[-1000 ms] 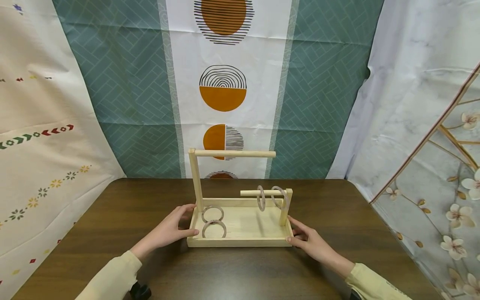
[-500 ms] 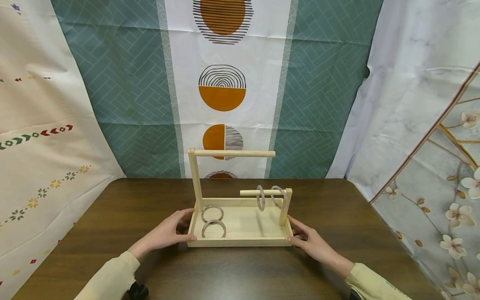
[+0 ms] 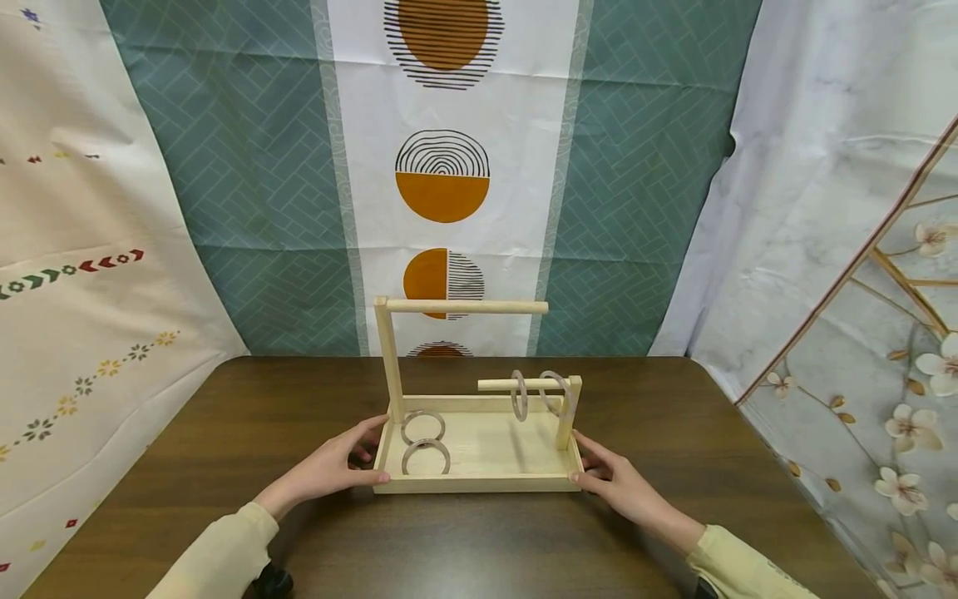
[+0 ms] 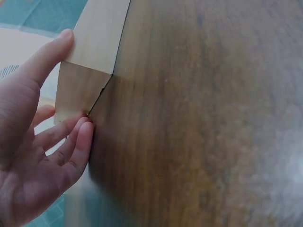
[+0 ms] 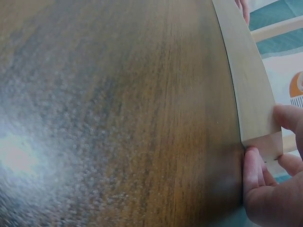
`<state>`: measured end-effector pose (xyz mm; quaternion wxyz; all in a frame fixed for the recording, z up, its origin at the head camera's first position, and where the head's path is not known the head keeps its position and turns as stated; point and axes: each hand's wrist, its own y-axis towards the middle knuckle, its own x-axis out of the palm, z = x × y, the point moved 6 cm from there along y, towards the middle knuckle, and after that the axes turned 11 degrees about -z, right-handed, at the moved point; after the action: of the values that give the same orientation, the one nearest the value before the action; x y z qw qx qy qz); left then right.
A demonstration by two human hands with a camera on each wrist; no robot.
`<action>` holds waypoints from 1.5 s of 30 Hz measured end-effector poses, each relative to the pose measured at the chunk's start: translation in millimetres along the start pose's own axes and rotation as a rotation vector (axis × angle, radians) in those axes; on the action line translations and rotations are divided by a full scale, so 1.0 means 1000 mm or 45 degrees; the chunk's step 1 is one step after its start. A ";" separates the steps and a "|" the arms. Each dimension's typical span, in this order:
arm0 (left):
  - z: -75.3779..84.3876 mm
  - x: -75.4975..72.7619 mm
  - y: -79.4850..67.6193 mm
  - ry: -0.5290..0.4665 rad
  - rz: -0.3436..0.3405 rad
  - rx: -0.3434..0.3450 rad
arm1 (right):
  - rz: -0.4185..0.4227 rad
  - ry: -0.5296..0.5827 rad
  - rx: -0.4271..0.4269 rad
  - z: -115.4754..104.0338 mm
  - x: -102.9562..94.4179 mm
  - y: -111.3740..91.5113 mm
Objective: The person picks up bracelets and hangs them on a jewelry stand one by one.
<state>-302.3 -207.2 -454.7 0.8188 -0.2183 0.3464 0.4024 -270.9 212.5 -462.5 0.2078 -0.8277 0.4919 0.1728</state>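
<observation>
Fingers and thumb of the left hand (image 3: 329, 467) grip the left end of a pale wooden rectangular tray (image 3: 479, 484), thumb at its front-left corner; those of the right hand (image 3: 621, 484) grip the right end, thumb at the front-right corner. The tray sits midway between the side edges of the tabletop (image 3: 479, 541), which is dark brown wood.

Two pale wooden posts stand in the tray, each bearing one round rod: a tall post (image 3: 390, 358) by the left end, its upper rod (image 3: 467, 307) pointing right, and a short post (image 3: 564, 434) by the right end, its lower rod (image 3: 494, 385) pointing left. Four greyish rings are present. Two hang around the lower rod; two lie at the tray's left end, the front ring (image 3: 447, 459) overlapping the back ring (image 3: 404, 428). The tray's front wall hides the front ring's nearest part.

Beyond the back edge hangs a teal-and-white cloth (image 3: 254, 191) with orange circles; a cream cloth (image 3: 90, 349) flanks the left edge, a white flowered cloth (image 3: 831, 349) the right.
</observation>
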 end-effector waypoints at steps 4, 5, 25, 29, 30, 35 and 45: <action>0.000 0.001 0.000 -0.028 -0.002 -0.013 | 0.004 -0.001 -0.002 0.000 -0.001 0.001; -0.001 0.001 0.000 -0.041 -0.003 -0.018 | 0.005 -0.006 -0.002 -0.001 -0.002 0.001; -0.006 0.007 -0.001 -0.316 -0.064 0.012 | 0.008 -0.051 -0.022 -0.005 -0.004 0.004; -0.008 0.008 0.000 -0.334 -0.068 0.031 | 0.012 -0.055 -0.020 -0.004 -0.004 0.004; -0.008 0.009 0.000 -0.333 -0.069 0.034 | 0.012 -0.054 -0.018 -0.004 -0.004 0.004; -0.007 0.009 -0.001 -0.369 -0.087 0.024 | -0.007 -0.031 -0.008 -0.002 -0.003 0.003; -0.006 0.011 -0.002 -0.389 -0.101 0.020 | 0.003 0.021 -0.012 -0.001 -0.001 0.001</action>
<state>-297.8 -206.5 -466.3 0.8789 -0.1617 0.2119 0.3957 -272.3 212.6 -461.3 0.1995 -0.8294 0.4938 0.1686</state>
